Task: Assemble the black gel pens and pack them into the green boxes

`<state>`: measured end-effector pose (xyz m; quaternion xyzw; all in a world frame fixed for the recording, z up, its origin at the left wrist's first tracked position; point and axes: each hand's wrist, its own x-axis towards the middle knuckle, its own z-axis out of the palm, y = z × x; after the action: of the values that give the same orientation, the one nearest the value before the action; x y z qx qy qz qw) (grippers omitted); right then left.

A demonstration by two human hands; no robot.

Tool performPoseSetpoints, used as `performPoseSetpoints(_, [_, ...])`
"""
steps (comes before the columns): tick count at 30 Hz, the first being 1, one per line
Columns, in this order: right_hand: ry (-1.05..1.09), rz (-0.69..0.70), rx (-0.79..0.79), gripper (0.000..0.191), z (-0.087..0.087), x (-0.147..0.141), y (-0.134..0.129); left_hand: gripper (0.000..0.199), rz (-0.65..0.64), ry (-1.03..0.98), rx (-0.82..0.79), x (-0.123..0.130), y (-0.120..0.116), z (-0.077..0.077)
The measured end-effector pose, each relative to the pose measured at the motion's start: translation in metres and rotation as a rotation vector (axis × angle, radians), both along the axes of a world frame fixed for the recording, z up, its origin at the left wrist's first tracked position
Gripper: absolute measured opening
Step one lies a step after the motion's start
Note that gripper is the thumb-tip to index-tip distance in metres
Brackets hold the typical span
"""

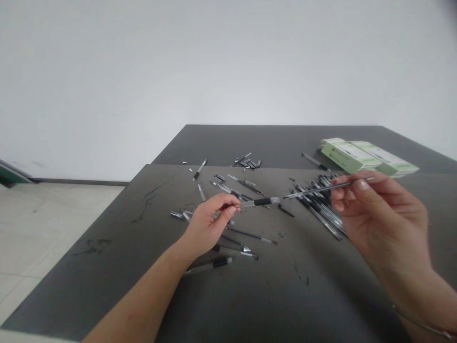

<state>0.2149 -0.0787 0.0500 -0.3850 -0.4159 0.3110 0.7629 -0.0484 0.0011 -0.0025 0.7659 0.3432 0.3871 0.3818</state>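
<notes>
My left hand (pixel 210 220) pinches the rear of a clear pen barrel (pixel 263 202) with a black rubber grip, its open front end pointing right. Between the thumb and fingers of my right hand (pixel 385 224) is a thin dark pen refill (pixel 321 189), tilted slightly. The refill's left tip is close to the barrel's front end; whether they touch I cannot tell. Under and behind my right hand lies a pile of assembled pens (pixel 321 209). Loose barrels, refills and caps lie around my left hand, among them a gripped barrel (pixel 214 265) below it.
Two light green boxes (pixel 352 155) lie at the back right of the dark table (pixel 117 267). Small caps (pixel 250 164) and a barrel (pixel 200 169) lie near the seam between the tabletops. A white wall (pixel 228 62) rises behind; pale floor (pixel 46 224) shows at left.
</notes>
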Motion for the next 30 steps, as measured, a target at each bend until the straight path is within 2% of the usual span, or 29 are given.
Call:
performPoseSetpoints(7, [-0.032,-0.019,0.011,0.01,0.0,0.0,0.0,0.016,0.002,0.023,0.015,-0.001,0.001,-0.001])
performPoseSetpoints(14, [-0.102,-0.095,0.016,0.009,0.004,-0.002,-0.001,0.015,0.023,0.133,0.13,0.0,0.002,0.007])
performPoseSetpoints(17, [-0.173,-0.128,-0.006,0.007,0.0,-0.002,-0.001,0.015,0.021,0.169,0.161,0.001,0.002,0.009])
performPoseSetpoints(25, [-0.436,-0.024,-0.225,0.014,-0.026,-0.004,0.004,0.015,-0.004,0.203,0.153,0.004,0.0,0.007])
performPoseSetpoints(30, [-0.567,0.041,-0.221,0.008,-0.028,-0.014,0.007,0.016,-0.055,0.207,0.139,0.004,-0.001,0.004])
